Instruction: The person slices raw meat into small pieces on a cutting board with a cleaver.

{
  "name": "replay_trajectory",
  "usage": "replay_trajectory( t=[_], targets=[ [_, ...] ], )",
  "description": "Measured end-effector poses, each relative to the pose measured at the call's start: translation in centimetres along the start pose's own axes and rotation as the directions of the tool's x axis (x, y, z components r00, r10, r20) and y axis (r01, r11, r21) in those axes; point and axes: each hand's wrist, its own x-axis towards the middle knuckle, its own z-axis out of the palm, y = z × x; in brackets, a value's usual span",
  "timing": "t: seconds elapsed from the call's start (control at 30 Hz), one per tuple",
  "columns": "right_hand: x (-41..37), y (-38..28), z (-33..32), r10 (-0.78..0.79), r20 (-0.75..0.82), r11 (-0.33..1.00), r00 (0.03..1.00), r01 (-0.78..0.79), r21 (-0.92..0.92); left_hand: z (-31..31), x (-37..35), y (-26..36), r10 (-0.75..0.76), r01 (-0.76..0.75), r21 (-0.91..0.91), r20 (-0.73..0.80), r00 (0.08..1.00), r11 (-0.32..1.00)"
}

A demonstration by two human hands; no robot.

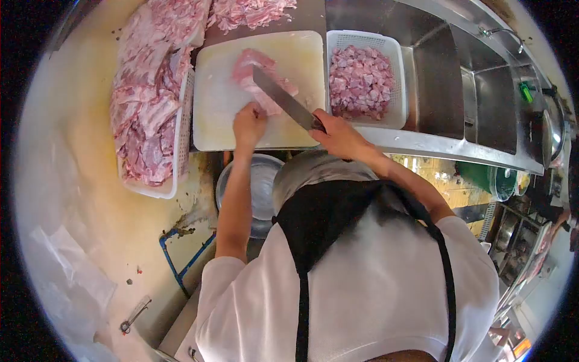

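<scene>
A slab of raw pink meat (274,90) lies slantwise on the white cutting board (211,130). My right hand (341,137) is closed round the dark handle of a knife with a long, broad blade (283,101). From the handle the blade runs up and left, overlapping the meat in this view. At the meat's lower edge, my left hand (248,125) is closed with its fingers curled against it. Just right of the board stands a white basket (399,78) of diced meat (360,81).
To the left, a long white basket (182,136) is heaped with large meat pieces (154,90). More meat (250,12) lies behind the board. Steel sinks (431,78) extend rightward. Under the counter's edge sits a metal basin (263,175).
</scene>
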Motion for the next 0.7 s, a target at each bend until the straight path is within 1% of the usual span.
replay_trajectory(
  t=[0.03, 0.07, 0.1, 0.13, 0.17, 0.2, 0.27, 0.3, 0.33, 0.37, 0.4, 0.47, 0.5, 0.57, 0.6, 0.67, 0.7],
  targets=[
    [-0.2, 0.1, 0.3, 0.006, 0.041, 1.000, 0.999, -0.007, 0.017, -0.3, -0.5, 1.3, -0.060, 0.060, -0.007, 0.019, 0.998, 0.998],
    [-0.4, 0.5, 0.7, 0.012, 0.043, 1.000, 0.999, -0.013, 0.018, -0.6, -0.8, 2.1, -0.119, 0.120, -0.016, 0.040, 0.992, 0.993],
    [-0.5, 1.1, 1.2, -0.042, 0.020, 0.999, 0.999, 0.041, 0.020, -0.9, -0.6, 2.6, -0.122, 0.123, -0.021, 0.043, 0.992, 0.992],
    [-0.5, 1.1, 1.4, -0.099, -0.002, 0.995, 0.995, 0.099, 0.018, -1.1, -0.4, 2.8, -0.201, 0.201, -0.005, 0.034, 0.979, 0.980],
    [-0.5, 1.1, 1.4, -0.100, 0.001, 0.995, 0.995, 0.100, 0.014, -1.3, -0.2, 3.0, -0.278, 0.277, 0.011, 0.021, 0.960, 0.961],
    [-0.5, 0.9, 1.5, -0.077, 0.032, 0.997, 0.997, 0.076, 0.008, -1.4, -0.1, 3.0, -0.281, 0.281, 0.010, 0.019, 0.960, 0.960],
    [-0.1, 0.8, 2.2, -0.051, 0.066, 0.999, 0.997, 0.051, 0.004, -1.3, 0.1, 3.1, -0.163, 0.157, 0.086, 0.058, 0.985, 0.984],
    [0.4, 0.9, 2.8, -0.033, 0.065, 0.999, 0.997, 0.035, -0.027, -1.2, 0.1, 3.2, -0.166, 0.160, 0.086, 0.061, 0.984, 0.983],
    [0.9, 0.8, 3.4, -0.013, 0.064, 0.998, 0.998, 0.017, -0.058, -1.0, 0.2, 3.4, -0.156, 0.153, 0.114, 0.022, 0.987, 0.982],
    [1.9, 0.4, 3.7, -0.060, 0.053, 0.995, 0.997, 0.064, -0.080, -0.8, 0.2, 3.5, -0.146, 0.147, 0.141, -0.014, 0.989, 0.979],
    [3.3, 0.0, 4.1, -0.103, 0.044, 0.989, 0.994, 0.107, -0.102, -0.6, 0.3, 3.3, -0.151, 0.150, 0.137, -0.003, 0.989, 0.979],
    [6.4, -0.4, 5.4, -0.091, -0.007, 0.993, 0.996, 0.091, -0.078, -0.2, 0.4, 2.7, -0.133, 0.123, 0.185, 0.043, 0.990, 0.975],
    [7.4, -0.5, 5.5, -0.084, -0.006, 0.993, 0.996, 0.083, -0.079, -0.3, 0.3, 2.7, -0.135, 0.124, 0.181, 0.049, 0.990, 0.976],
    [8.3, -1.2, 5.2, -0.136, -0.017, 0.982, 0.991, 0.133, -0.134, -0.5, 0.1, 2.9, -0.106, 0.086, 0.214, 0.083, 0.991, 0.973],
    [7.5, -1.2, 4.9, -0.129, -0.017, 0.984, 0.992, 0.125, -0.129, -0.5, -0.2, 3.2, -0.107, 0.085, 0.213, 0.092, 0.990, 0.973],
    [4.4, -1.4, 2.8, -0.004, 0.102, 0.999, 0.995, 0.009, -0.047, -0.3, -0.9, 4.1, 0.048, -0.039, 0.241, -0.033, 0.998, 0.970],
    [2.4, -0.4, 2.0, 0.036, 0.145, 0.994, 0.989, -0.020, -0.109, -0.2, -1.4, 4.5, 0.047, -0.038, 0.236, -0.032, 0.998, 0.971]
  ],
)
